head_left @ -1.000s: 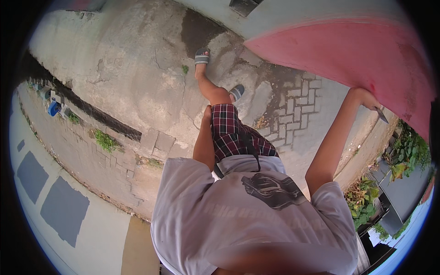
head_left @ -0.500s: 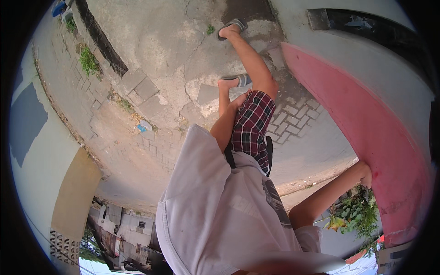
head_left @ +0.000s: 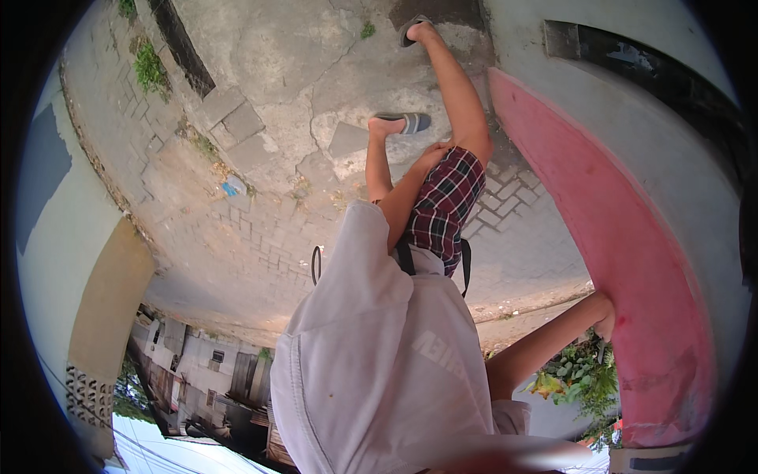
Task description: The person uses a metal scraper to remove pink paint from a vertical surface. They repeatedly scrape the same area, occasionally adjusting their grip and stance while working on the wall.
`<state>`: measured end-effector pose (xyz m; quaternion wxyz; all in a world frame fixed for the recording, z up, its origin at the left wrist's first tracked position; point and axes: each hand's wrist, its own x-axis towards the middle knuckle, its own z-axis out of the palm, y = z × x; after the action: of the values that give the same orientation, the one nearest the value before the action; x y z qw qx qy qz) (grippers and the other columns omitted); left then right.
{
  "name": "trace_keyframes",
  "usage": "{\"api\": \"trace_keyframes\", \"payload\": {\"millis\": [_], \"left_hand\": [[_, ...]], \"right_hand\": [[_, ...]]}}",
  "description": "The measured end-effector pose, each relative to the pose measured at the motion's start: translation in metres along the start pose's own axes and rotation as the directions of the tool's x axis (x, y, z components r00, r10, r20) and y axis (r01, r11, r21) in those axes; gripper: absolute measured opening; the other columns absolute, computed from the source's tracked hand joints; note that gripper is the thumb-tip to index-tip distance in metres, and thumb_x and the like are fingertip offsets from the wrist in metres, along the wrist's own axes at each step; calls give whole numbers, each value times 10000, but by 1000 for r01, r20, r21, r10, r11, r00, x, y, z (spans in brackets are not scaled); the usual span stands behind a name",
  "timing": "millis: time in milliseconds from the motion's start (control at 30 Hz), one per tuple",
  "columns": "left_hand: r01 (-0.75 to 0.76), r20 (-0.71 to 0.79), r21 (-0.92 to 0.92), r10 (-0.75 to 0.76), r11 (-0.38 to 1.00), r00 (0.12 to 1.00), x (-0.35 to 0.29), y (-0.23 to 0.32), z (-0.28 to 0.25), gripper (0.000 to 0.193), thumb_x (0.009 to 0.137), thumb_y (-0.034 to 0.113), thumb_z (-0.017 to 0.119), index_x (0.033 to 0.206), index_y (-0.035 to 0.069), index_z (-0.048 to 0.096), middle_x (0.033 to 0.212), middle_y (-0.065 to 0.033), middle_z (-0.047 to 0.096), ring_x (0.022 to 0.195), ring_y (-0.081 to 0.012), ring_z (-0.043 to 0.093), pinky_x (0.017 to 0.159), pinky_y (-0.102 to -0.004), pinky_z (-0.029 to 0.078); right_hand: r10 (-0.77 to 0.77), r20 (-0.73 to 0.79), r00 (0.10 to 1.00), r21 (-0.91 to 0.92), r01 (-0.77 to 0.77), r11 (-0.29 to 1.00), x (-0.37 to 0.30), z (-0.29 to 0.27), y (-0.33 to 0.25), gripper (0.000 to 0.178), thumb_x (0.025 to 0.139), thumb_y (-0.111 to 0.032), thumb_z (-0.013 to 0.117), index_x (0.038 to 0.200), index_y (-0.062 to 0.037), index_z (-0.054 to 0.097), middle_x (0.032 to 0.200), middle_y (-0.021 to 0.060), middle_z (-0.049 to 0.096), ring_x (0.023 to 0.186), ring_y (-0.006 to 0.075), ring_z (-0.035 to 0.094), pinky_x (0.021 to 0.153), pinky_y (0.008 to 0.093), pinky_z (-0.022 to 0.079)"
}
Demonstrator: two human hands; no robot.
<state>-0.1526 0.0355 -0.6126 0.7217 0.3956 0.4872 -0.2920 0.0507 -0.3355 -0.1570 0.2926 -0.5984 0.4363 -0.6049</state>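
The right hand (head_left: 605,317), nearer than the left hand (head_left: 433,156), seems to touch the long pink wall band (head_left: 636,257) at its right; both hands' fingers, one cannot tell.

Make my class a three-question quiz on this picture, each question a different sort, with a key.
1. Multiple choice: which is the right hand nearest to?
a) the dark ground channel
b) the matte pink-painted wall band
c) the blue-and-white litter

2. True or false: the left hand is nearer to the pink-painted wall band than to the maroon plaid cloth shorts.

3. Count: how many grey open-heeled slip-on sandals show?

Key: 1. b. 2. False; the left hand is by the shorts' hem. 3. Two, one per foot.
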Motion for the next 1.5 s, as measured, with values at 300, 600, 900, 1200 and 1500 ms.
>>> {"api": "trace_keyframes", "payload": {"millis": [300,600,900,1200,1500], "left_hand": [[-19,-3,-3,19,1000,1000,5,-1,15,639,1009,468,560,1481,42,491,1147,-131,697,948,-202,674,789,-338,539],[-50,8,27,50,998,999,7,2,23,625,1004,456,588,1471,48,511,1112,-120,712,907,-184,683,754,-322,546],[-129,36,46,127,991,991,11,14,35,611,999,444,617,1462,54,530,1076,-109,727,866,-167,692,720,-306,552],[-29,-68,2,29,1000,997,24,25,36,447,872,271,825,1218,10,716,933,-88,752,791,-127,682,769,-266,555],[-64,-162,16,65,998,985,31,23,39,411,851,262,841,1111,-36,731,841,-77,748,738,-123,683,712,-256,558]], "right_hand": [[-17,-4,1000,-27,17,999,6,4,0,552,996,-403,362,1173,64,599,1171,236,624,1009,333,606,863,526,489],[-12,-5,1000,-44,12,999,10,5,1,551,997,-403,363,1161,67,602,1160,241,626,1000,332,607,856,522,488],[-10,8,1000,-37,10,999,6,8,1,551,998,-403,364,1149,69,604,1148,245,629,991,331,608,850,519,487],[-7,15,1000,-42,8,999,-6,6,6,550,999,-403,366,1137,72,607,1137,250,631,982,329,609,843,515,486],[-16,-10,1000,-44,15,999,-2,-3,6,550,1000,-403,367,1125,75,610,1125,255,634,974,328,609,837,511,485]]}}
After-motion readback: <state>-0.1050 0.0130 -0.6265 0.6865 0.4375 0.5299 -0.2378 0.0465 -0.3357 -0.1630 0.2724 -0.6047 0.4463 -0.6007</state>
